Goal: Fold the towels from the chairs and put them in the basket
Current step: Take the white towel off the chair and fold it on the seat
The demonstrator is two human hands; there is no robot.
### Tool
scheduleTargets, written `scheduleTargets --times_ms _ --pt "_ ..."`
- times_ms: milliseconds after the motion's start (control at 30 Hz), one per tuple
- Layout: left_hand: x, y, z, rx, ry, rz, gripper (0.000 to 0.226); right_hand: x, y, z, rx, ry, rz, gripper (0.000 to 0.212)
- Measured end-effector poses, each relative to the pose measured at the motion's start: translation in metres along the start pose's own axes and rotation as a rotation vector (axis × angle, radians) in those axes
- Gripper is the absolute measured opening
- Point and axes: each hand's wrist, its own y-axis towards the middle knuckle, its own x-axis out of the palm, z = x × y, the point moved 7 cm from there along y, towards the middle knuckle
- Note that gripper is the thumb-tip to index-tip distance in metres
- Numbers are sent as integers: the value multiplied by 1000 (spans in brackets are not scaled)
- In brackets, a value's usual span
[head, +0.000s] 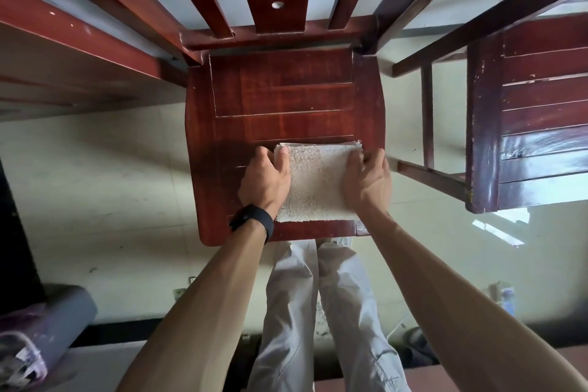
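Note:
A small white terry towel (316, 181), folded into a compact rectangle, lies on the front part of a dark red wooden chair seat (283, 99). My left hand (265, 183), with a black band on its wrist, grips the towel's left edge, thumb on top. My right hand (369, 183) grips the right edge the same way. The fingers of both hands curl under the towel and are hidden. No basket is in view.
A second red wooden chair (534, 124) stands close on the right. A red table or bench edge (79, 41) runs at the upper left. A rolled grey mat (60, 321) lies on the pale floor at the lower left. My legs stand just before the chair.

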Motion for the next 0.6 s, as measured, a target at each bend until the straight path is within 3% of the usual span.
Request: scheduleTargets --times_ms 67,167,233,300,433,600 --pt "-7 -7 6 51 -4 86 42 -6 0 -3 -58 -30 61 34" --pt "-19 -24 24 365 115 294 40 -18 -18 -21 -381 -183 247 43" --pt "-12 -40 33 588 199 351 37 -8 -33 -29 -603 -311 226 51" --pt "8 -51 35 747 283 281 41 13 -40 -26 -749 -427 135 56" --pt "41 -39 16 837 440 93 57 33 -19 -5 -721 -466 58 62" --pt "47 -18 4 864 506 67 62 41 -7 3 -775 -498 50 71"
